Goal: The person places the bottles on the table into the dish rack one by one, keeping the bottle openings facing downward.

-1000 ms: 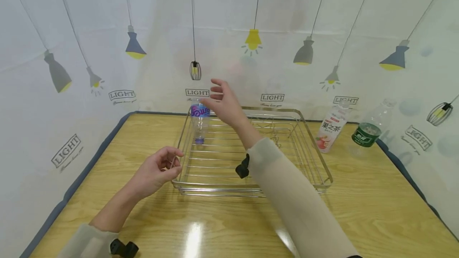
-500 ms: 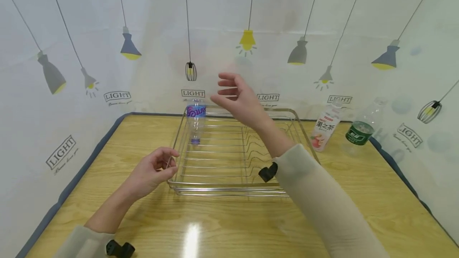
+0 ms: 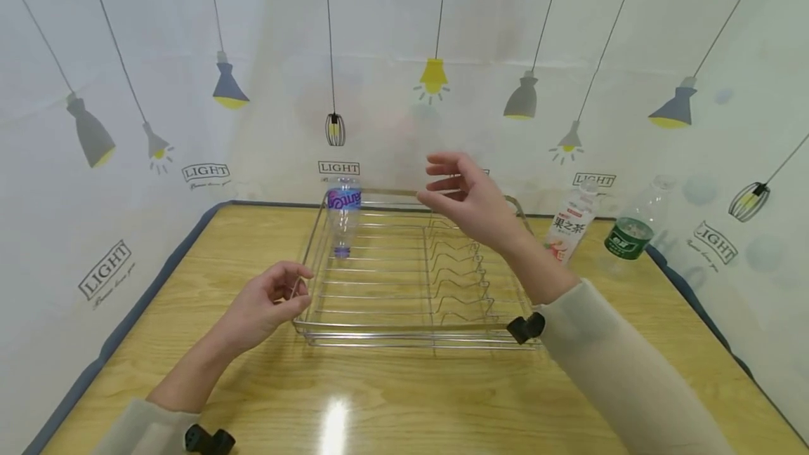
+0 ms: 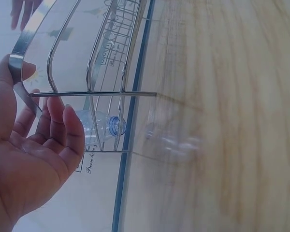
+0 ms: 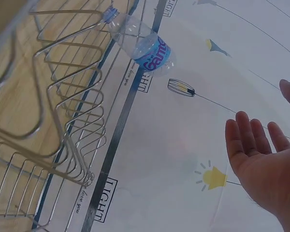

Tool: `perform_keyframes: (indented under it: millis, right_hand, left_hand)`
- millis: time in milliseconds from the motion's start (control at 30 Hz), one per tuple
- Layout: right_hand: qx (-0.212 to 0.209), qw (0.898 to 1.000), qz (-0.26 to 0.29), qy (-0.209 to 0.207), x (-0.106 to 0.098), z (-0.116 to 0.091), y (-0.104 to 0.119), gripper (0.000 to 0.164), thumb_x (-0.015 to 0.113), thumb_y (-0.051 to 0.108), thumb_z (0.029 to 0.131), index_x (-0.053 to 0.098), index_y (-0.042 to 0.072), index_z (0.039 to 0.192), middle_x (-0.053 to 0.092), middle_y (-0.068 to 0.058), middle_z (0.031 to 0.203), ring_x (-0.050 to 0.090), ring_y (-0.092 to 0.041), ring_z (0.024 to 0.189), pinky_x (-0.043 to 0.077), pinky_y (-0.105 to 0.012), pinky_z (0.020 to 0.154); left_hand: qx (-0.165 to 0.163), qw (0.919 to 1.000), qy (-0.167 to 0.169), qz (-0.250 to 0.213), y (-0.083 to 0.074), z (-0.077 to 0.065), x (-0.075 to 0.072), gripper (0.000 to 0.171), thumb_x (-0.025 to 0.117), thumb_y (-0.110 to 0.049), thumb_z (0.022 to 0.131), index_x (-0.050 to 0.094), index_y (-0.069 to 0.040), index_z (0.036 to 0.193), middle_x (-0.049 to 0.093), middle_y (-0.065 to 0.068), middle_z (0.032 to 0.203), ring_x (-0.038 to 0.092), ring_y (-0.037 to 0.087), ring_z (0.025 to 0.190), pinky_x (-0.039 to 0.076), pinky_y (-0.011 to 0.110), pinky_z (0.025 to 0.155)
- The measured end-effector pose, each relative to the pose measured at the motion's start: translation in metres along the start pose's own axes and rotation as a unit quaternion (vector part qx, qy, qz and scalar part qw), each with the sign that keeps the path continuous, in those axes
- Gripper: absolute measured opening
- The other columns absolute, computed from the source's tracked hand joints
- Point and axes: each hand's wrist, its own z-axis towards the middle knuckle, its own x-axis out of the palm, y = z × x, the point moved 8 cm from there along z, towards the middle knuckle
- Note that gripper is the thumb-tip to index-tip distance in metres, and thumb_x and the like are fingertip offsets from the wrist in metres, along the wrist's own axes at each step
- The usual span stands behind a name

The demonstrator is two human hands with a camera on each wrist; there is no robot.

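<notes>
A metal wire dish rack stands on the wooden table, with wavy plate dividers along its right part. My left hand holds the rack's near left corner; in the left wrist view the thumb and fingers lie on either side of the flat rim. Upside down in the rack's far left corner is a clear plastic bottle with a blue and purple label, its cap pointing down. Above the rack's right half hovers my right hand, empty, fingers loosely extended, as the right wrist view confirms.
Beyond the rack's right side stand a fruit-tea bottle with a white label and a clear bottle with a green label. A lamp-printed cloth rises behind the table. Black wrist cameras sit at the sleeves.
My right hand has moved right, away from the upside-down bottle, first rising and then lowering a little. The left hand keeps its place on the rack's corner. The head view has shifted slightly.
</notes>
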Motion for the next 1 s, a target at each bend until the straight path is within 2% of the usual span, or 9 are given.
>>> perform_keyframes:
  millis: [200,467,667,767,900,1000]
  right_hand:
    - [0.017,0.999,-0.028,0.006,-0.010,-0.021,-0.020,0.060,0.076,0.027,0.106,0.051,0.018,0.159,0.061,-0.009,0.153,0.066,-0.028,0.133,0.060,-0.045,0.105]
    - [0.031,0.999,-0.040,0.000,-0.029,-0.048,-0.045,0.057,0.073,0.022,0.108,0.050,0.013,0.159,0.060,-0.014,0.153,0.066,-0.033,0.134,0.057,-0.024,0.099]
    - [0.032,0.998,-0.054,-0.028,-0.052,-0.064,-0.054,0.056,0.072,0.020,0.108,0.051,0.010,0.158,0.061,-0.016,0.153,0.066,-0.035,0.134,0.054,-0.014,0.096]
    - [0.031,0.996,-0.066,-0.050,-0.070,-0.074,-0.056,0.055,0.072,0.019,0.108,0.052,0.009,0.158,0.062,-0.017,0.151,0.068,-0.023,0.128,0.054,-0.012,0.095]
    - [0.051,0.993,-0.083,-0.072,-0.097,-0.091,-0.065,0.056,0.071,0.027,0.109,0.051,0.013,0.160,0.061,-0.012,0.152,0.066,-0.001,0.117,0.059,-0.018,0.081]
    - [0.063,0.989,-0.098,-0.085,-0.119,-0.104,-0.075,0.059,0.070,0.030,0.110,0.048,0.013,0.162,0.059,-0.005,0.151,0.063,0.007,0.115,0.058,-0.016,0.079]
  left_hand:
    - [0.000,1.0000,-0.002,-0.008,0.000,-0.001,0.001,0.037,0.072,-0.008,0.104,0.059,0.001,0.137,0.064,0.008,0.103,0.062,0.014,0.086,0.055,0.027,0.069]
    - [0.001,0.9999,-0.002,-0.010,0.000,-0.002,0.001,0.036,0.072,-0.009,0.104,0.059,-0.001,0.137,0.063,0.005,0.102,0.062,0.013,0.086,0.055,0.027,0.069]
    - [0.006,0.9999,-0.004,-0.015,-0.001,-0.003,0.000,0.037,0.071,-0.008,0.105,0.059,0.002,0.138,0.063,0.007,0.102,0.061,0.012,0.086,0.054,0.027,0.069]
    - [0.006,0.9999,-0.003,-0.016,-0.001,-0.002,0.000,0.038,0.071,-0.009,0.105,0.058,0.002,0.139,0.062,0.009,0.102,0.061,0.013,0.086,0.054,0.027,0.069]
    - [0.008,0.9999,-0.002,-0.014,-0.002,0.000,0.000,0.038,0.071,-0.009,0.105,0.058,0.002,0.139,0.061,0.010,0.103,0.061,0.014,0.087,0.054,0.027,0.070]
    - [0.007,0.9999,-0.002,-0.013,-0.002,0.001,0.000,0.038,0.072,-0.010,0.105,0.058,0.001,0.138,0.061,0.010,0.103,0.061,0.015,0.088,0.055,0.028,0.070]
